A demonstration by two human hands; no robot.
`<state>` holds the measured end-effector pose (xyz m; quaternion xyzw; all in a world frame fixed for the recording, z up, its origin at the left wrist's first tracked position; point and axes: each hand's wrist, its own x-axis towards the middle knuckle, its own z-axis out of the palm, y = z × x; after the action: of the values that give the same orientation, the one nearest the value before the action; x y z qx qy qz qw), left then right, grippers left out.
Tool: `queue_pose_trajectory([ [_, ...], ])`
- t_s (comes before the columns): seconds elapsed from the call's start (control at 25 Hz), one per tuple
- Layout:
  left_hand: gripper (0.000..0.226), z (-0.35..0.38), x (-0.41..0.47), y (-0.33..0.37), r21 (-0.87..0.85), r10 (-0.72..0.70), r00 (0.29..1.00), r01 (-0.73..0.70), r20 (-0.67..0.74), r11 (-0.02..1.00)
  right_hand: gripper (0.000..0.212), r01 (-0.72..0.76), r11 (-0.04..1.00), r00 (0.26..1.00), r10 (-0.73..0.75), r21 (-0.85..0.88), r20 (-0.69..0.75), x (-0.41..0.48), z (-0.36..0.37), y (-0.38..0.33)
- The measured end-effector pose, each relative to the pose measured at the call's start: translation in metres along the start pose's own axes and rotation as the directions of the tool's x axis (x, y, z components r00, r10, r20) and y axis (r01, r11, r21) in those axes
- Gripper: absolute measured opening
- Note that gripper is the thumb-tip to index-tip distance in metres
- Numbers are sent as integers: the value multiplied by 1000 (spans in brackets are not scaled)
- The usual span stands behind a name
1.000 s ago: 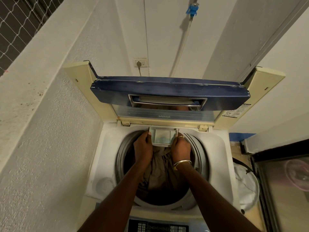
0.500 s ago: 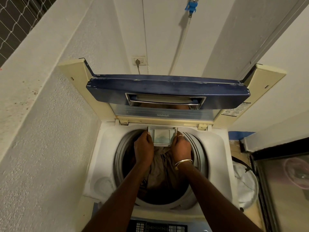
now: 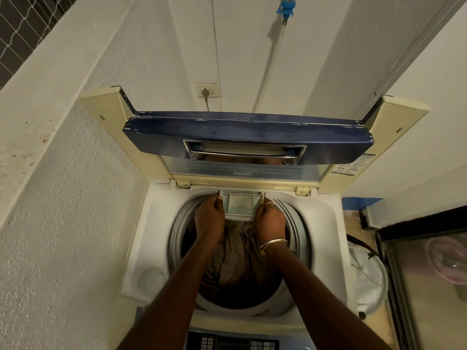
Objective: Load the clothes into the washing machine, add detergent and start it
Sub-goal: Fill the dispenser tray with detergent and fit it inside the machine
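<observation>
While the detergent drawer (image 3: pixel 240 205) is barely shifting at the far rim of the drum (image 3: pixel 297 224), we are seeing the left hand (image 3: pixel 209 221) and right hand (image 3: pixel 270 221) still gripping its sides, fingers curled round it, so we are judging the detergent step unfinished. We are counting one drawer, two hands, and one heap of clothes (image 3: pixel 240 256) in the drum.
</observation>
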<state>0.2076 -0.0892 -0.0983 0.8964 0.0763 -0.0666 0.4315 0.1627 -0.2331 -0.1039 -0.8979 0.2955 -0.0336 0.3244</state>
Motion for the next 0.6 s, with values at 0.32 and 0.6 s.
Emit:
queue_pose_trajectory([
  [0.32, 33, 1, 4, 0, 44, 29, 999, -30, 19, 999, 30, 30, 999, 999, -31, 43, 17, 3, -4, 5],
  [0.6, 34, 1, 4, -3, -56, -19, 999, 21, 43, 998, 30, 23, 999, 999, -24, 35, 31, 4, -7, 1],
])
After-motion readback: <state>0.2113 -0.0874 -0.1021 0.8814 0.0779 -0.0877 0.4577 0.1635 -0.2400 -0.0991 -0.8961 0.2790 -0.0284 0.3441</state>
